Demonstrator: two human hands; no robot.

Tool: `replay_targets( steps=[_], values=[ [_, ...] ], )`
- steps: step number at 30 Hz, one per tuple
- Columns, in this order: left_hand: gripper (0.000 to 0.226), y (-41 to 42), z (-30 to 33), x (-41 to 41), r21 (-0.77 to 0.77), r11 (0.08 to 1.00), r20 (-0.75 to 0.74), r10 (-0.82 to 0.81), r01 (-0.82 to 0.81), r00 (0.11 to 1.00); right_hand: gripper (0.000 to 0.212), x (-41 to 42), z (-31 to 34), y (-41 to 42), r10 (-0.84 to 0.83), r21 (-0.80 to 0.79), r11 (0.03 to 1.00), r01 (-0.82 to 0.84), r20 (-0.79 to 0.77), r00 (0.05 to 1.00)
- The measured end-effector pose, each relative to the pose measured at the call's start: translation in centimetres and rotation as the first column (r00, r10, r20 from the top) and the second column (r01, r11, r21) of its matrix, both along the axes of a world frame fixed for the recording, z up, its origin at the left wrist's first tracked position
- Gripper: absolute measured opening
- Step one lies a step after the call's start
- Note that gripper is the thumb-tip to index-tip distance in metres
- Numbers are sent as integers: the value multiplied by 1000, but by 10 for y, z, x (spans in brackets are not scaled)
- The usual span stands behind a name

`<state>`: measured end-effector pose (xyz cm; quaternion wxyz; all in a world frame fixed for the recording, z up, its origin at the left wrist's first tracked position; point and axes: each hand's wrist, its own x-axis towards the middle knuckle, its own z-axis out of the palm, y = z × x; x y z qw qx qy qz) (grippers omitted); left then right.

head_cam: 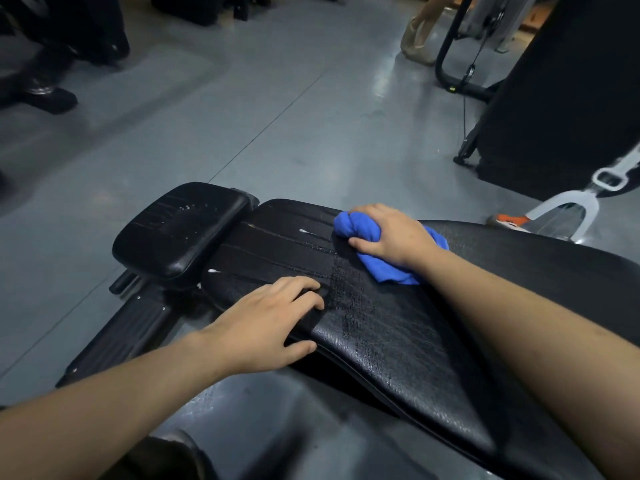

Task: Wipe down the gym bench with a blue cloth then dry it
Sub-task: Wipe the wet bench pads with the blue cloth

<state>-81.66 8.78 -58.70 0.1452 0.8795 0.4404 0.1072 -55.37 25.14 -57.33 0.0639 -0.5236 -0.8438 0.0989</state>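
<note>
Nearest, the left hand lies flat and spread on the bench edge, thumb hooked under the pad, holding nothing. Farther along, the right hand is closed over the bunched blue cloth, pressing it onto the pad's far side. The cloth looks soft and light, best gripped in a wad as here; the vinyl looks slick where wet streaks cross it. Beyond sits the small end pad, flecked with droplets. The bench frame underneath is mostly hidden, its right end cut off, and the machines behind are too dark to identify.
</note>
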Motion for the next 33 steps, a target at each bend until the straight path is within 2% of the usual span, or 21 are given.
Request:
replay_targets(
  steps=[4, 11, 15, 22, 29, 33],
  values=[
    [53, -1, 2, -1, -1, 1000, -1, -4, 4, 1000, 65, -2, 2, -19, 34, 10, 999, -34, -16, 999],
    [58, -7, 3, -4, -35, 999, 3, -3, 3, 1000, 65, 1, 8, -96, 303, 7, 953, -303, -46, 952],
    [71, -9, 2, -4, -22, 1000, -17, 13, -14, 1000, 60, 7, 12, -129, 364, 45, 931, -362, -44, 930],
    [87, -3, -6, -4, -14, 999, -69, 34, -35, 997, 63, 5, 10, -103, 336, 2, 942, -336, -22, 942],
    [88, -5, -8, -9, -8, 998, -60, 59, -60, 996, 58, -7, 8, -68, 191, 31, 981, -190, -36, 981],
    [85, -6, -7, -14, 7, 997, -57, 83, -83, 995, 66, -10, 4, -80, 218, 41, 976, -216, -33, 975]
  ],
)
